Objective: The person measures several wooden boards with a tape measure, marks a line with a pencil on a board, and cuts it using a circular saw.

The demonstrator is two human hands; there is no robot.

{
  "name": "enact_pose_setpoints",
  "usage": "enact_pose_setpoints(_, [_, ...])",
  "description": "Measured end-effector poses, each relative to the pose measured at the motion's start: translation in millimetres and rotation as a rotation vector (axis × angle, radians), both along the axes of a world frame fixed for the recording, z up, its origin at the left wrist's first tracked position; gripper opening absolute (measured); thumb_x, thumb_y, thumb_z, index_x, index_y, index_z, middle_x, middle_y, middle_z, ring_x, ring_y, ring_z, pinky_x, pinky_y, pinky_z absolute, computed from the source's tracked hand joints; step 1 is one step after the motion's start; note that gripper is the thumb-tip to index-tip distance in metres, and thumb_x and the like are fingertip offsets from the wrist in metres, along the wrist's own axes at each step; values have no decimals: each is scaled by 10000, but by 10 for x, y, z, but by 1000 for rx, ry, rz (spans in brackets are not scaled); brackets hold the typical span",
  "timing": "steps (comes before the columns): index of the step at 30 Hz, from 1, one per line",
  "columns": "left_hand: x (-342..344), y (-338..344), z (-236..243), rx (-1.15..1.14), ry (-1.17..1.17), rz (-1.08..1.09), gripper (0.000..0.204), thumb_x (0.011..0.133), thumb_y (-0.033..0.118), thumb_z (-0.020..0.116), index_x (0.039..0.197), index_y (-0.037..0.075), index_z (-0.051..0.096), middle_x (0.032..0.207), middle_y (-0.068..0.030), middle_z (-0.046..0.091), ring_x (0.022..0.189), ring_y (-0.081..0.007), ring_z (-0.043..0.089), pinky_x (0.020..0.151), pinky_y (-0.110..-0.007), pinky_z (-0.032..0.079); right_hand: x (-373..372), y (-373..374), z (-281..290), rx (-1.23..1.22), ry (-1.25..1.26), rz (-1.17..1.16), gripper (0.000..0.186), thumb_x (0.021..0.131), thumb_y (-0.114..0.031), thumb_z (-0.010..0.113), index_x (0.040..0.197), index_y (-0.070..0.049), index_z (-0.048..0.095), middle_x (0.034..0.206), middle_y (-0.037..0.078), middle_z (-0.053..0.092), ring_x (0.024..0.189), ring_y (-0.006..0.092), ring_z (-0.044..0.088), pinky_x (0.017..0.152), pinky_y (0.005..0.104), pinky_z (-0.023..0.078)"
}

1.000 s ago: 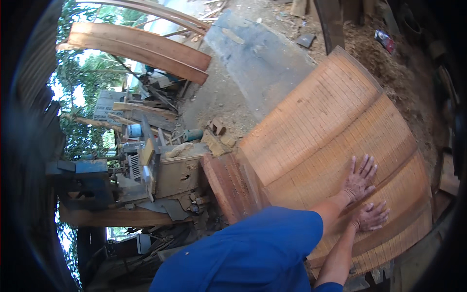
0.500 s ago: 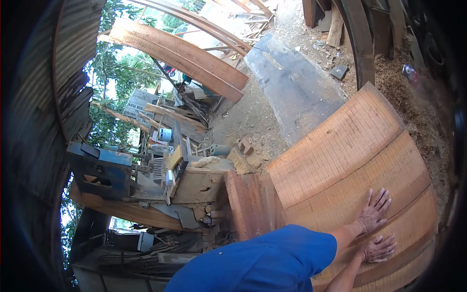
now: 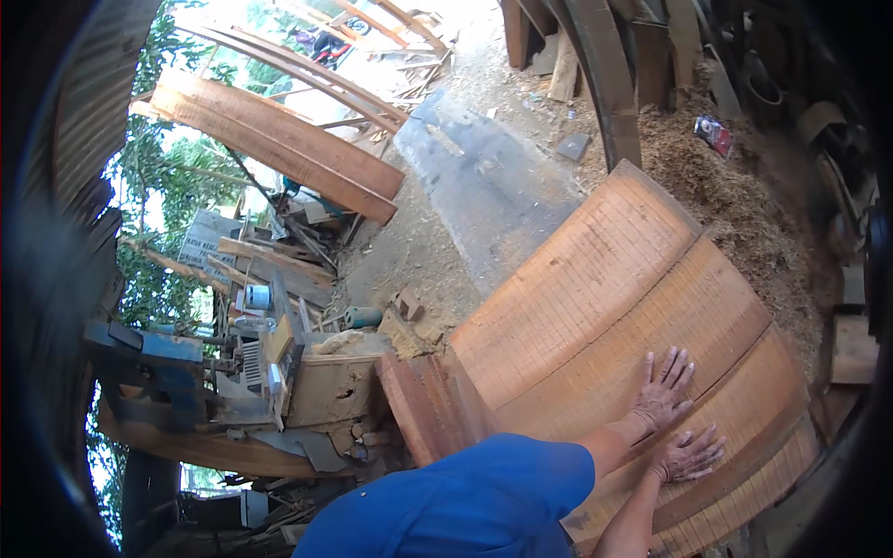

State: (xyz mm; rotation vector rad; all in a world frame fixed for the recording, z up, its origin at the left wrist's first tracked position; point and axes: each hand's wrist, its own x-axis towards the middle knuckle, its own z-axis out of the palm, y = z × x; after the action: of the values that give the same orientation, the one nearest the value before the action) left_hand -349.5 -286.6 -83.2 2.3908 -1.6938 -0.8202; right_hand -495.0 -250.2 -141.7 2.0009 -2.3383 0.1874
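Machine point(image 3: 279, 372): stands at left, beside sawdust-covered ground.
Planks point(image 3: 595, 307): stacked side by side, centre-right.
Left hand point(image 3: 662, 391): flat on a plank, fingers spread, grasping nothing.
Right hand point(image 3: 690, 454): flat alongside, fingers released.
Progress: planks lie stacked; none lifted.

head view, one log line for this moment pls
left hand flat on planks | right hand flat on planks | nothing held

Not much in the way of packaging here. There's a pale rectangular sign board point(image 3: 206, 251) with dark lettering at about 9 o'clock, leaning tilted among the scrap timber by the greenery. Up around 2 o'clock a small crumpled red wrapper point(image 3: 713, 136) lies on the sawdust heap. No screens anywhere.
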Motion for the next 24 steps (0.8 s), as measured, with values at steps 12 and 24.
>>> enact_pose_setpoints(12, [-35,73,-269,-258,-140,-25,780,923,577,442,1522,113,254,1609,-135,117,1499,-303,24,1123,-665,-47,81,-14,173,-36,-49,-20,526,926,-409,434,1408,-201,468,1551,127,313,1442,376,249,1135,610,166])
enact_pose_setpoints(24, [-114,45,-212,-148,-217,-102,808,896,584,477,1506,99,267,1600,-165,105,1493,-339,-7,1125,-660,-85,-11,-36,303,21,-185,-56,641,757,-386,622,1372,-243,511,1538,151,299,1440,394,217,1156,630,91])
